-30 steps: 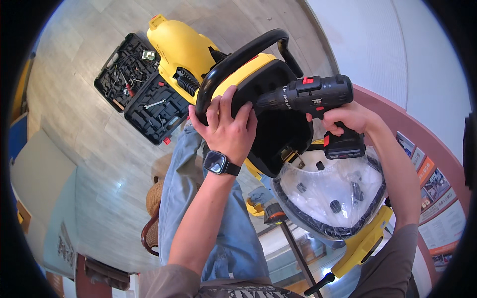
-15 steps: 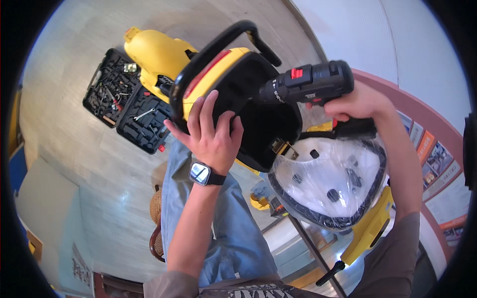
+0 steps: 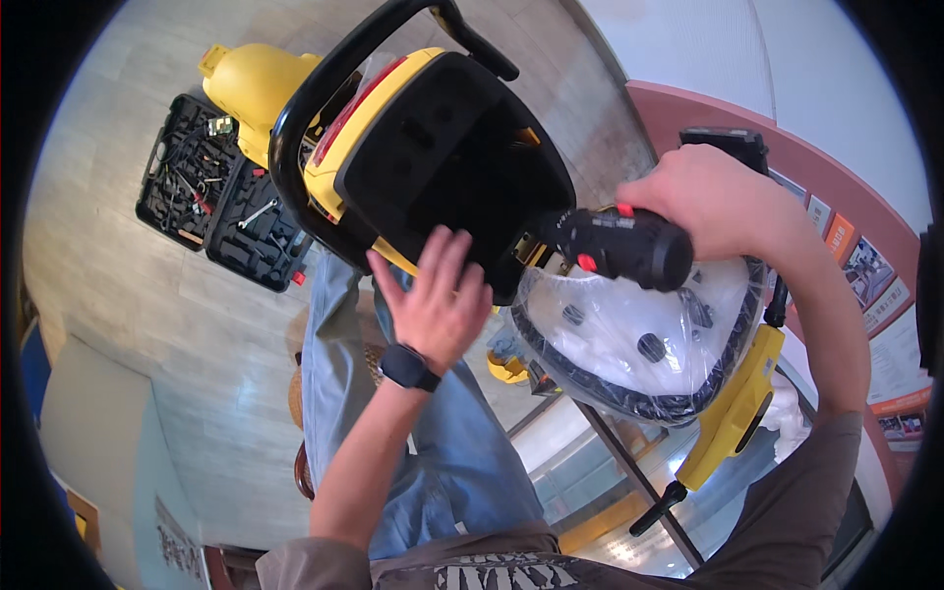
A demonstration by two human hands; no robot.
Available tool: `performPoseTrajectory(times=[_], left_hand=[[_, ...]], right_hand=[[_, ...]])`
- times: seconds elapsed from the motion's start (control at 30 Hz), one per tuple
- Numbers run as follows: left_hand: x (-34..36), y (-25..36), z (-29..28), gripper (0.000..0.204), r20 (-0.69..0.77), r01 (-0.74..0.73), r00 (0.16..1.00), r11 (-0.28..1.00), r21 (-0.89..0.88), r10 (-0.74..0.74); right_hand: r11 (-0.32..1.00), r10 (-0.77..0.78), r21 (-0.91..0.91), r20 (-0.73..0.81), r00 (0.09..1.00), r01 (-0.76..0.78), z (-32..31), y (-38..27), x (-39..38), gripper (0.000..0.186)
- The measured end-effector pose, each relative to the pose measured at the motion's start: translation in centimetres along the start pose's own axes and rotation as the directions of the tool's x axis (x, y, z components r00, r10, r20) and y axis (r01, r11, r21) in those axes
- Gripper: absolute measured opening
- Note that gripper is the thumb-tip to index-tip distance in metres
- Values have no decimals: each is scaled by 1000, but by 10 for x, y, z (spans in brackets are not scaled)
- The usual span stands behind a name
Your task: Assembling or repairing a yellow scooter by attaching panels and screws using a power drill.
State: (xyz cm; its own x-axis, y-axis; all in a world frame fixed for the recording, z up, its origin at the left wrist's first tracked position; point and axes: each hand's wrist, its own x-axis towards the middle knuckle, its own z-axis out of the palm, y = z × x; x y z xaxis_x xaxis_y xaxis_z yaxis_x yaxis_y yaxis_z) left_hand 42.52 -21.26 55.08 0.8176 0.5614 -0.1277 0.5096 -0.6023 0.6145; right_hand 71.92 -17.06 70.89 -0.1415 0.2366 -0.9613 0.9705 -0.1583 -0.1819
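A black cordless drill point(image 3: 624, 248) is held by its grip in my right hand point(image 3: 713, 206). Its front end points left, at a brass-coloured bracket point(image 3: 532, 252) on the near right edge of a deep black bin point(image 3: 433, 147); the bit's tip is too dark to make out. This bin sits in a yellow machine body point(image 3: 324, 184) with a thick black bar handle point(image 3: 339, 61). On the bin's near edge lies my left hand point(image 3: 440, 305), fingers apart, holding nothing. Beside the bracket hangs a white, plastic-wrapped lid or seat point(image 3: 610, 329) with a dark rim.
An unfolded black tool case point(image 3: 261, 236) with wrenches and other tools lies on the floor at left. Behind it is a rounded yellow part point(image 3: 261, 88). A yellow bar with a black handle point(image 3: 733, 413) stands at right, near a reddish-edged display counter point(image 3: 688, 108).
The drill has moved from over the bin's right side down to the bracket, turning so its rear faces me. The machine sits further up and left in view; my left hand stays at its edge.
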Motion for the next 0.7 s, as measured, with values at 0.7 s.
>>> performPoseTrajectory(times=[0.7], left_hand=[[-84,24,64,65,142,-55,989,986,156,32]], right_hand=[[940,-210,-243,146,967,241,84,-7,83,36]])
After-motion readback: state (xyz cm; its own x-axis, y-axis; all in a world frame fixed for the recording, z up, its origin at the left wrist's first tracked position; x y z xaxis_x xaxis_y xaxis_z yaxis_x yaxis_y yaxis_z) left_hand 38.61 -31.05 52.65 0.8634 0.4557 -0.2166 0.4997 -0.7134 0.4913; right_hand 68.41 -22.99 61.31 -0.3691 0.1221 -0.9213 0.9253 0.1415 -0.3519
